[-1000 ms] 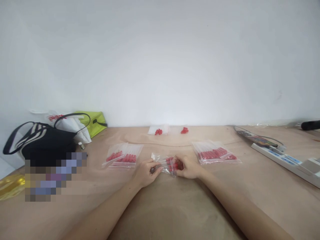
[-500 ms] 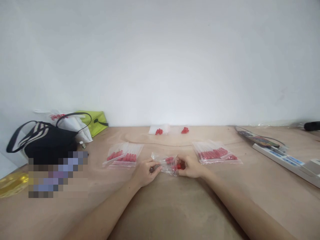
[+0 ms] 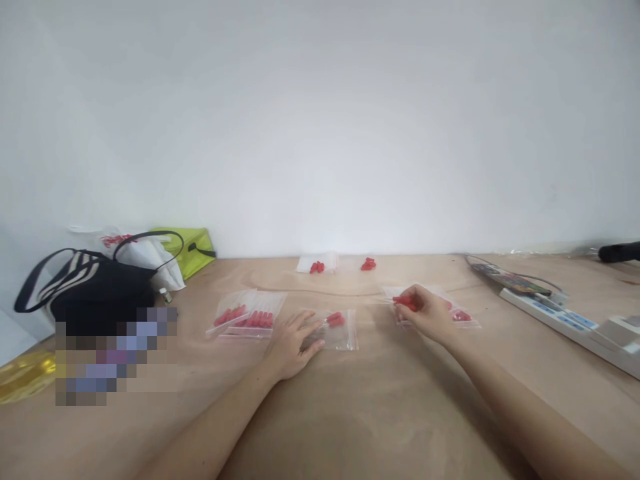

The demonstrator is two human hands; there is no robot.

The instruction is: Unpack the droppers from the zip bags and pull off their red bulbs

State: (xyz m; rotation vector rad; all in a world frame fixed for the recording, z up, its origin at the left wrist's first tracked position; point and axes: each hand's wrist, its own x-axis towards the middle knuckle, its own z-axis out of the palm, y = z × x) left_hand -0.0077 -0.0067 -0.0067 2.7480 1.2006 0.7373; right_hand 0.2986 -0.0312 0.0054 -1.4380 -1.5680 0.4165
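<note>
Now my right hand [image 3: 427, 315] is coming away from the clear zip bag [image 3: 345, 339], its thumb and fingers pinching together on small red cylinders [image 3: 404, 303]; I cannot tell how many. It is hovering over the stack of filled bags [image 3: 438, 292] at the right, so that share of pieces is now out of the zip bag, while a couple of red pieces [image 3: 335, 319] are still lying inside. My left hand [image 3: 289, 343] is resting on the bag's left end, fingers loosely spread, steadying rather than gripping.
</note>
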